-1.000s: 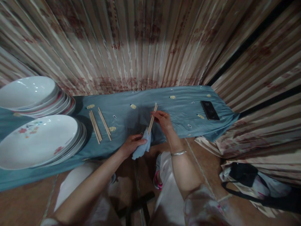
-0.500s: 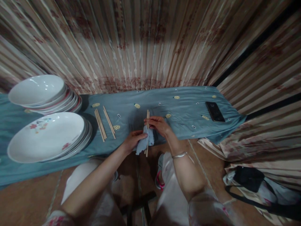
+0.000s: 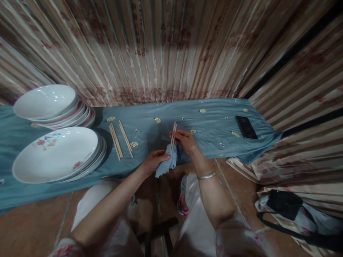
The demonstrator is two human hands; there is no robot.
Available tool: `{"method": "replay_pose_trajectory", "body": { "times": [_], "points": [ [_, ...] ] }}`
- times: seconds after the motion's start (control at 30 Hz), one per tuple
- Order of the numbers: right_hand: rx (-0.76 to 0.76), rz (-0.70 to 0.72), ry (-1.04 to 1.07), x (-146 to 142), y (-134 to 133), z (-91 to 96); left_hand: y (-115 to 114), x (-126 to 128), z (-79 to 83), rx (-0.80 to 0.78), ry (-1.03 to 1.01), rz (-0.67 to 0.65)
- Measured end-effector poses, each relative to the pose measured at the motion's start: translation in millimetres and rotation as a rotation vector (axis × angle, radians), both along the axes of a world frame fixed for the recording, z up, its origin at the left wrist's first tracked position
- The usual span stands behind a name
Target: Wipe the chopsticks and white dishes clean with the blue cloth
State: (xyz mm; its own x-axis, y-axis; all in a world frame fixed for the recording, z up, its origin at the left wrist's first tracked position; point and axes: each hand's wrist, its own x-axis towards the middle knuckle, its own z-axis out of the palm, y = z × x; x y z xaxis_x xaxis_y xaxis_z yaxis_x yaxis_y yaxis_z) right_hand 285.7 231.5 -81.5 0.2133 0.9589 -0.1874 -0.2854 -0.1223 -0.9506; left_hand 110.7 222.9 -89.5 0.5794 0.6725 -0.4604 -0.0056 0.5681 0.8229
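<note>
A pair of wooden chopsticks (image 3: 173, 135) is held upright and slightly tilted over the front edge of the table. My right hand (image 3: 184, 140) pinches them near their upper part, fingers closed. Around their lower part a light blue cloth (image 3: 166, 166) is wrapped, gripped by my left hand (image 3: 154, 161) with the thumb pressed on top. The cloth hides most of the chopsticks' lower length. More chopsticks (image 3: 115, 142) lie on the tablecloth to the left of my hands, in two small groups.
A stack of white bowls (image 3: 45, 103) stands at the back left, with a stack of flowered white plates (image 3: 56, 157) before it. A black phone (image 3: 245, 127) lies right on the blue tablecloth (image 3: 214, 137). A pleated curtain (image 3: 166, 53) hangs behind. A bag (image 3: 285, 205) is at lower right.
The chopsticks have tilted a little to the right at the top. The cloth now covers more of their lower part, and my right hand has shifted slightly right and up.
</note>
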Motion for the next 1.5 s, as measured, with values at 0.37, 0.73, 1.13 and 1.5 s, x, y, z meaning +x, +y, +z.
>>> {"method": "replay_pose_trajectory", "body": {
  "times": [0.37, 0.73, 1.13, 1.5],
  "points": [
    [0.018, -0.128, 0.006, 8.2, 4.7, -1.8, -9.8, -2.5, 1.4, -0.005, 0.042, -0.063],
    [0.015, 0.111, 0.048, -11.6, -1.3, -7.0, 5.0, -1.4, 1.1, 0.027, -0.017, 0.059],
    [-0.013, 0.187, 0.038, -12.0, -2.0, -8.4, 7.6, -1.3, -2.5, 0.04, -0.039, 0.089],
    [-0.051, 0.181, 0.008, -14.2, -5.2, -4.2, 7.4, -1.2, 2.0, 0.016, -0.047, 0.087]
  ]
}}
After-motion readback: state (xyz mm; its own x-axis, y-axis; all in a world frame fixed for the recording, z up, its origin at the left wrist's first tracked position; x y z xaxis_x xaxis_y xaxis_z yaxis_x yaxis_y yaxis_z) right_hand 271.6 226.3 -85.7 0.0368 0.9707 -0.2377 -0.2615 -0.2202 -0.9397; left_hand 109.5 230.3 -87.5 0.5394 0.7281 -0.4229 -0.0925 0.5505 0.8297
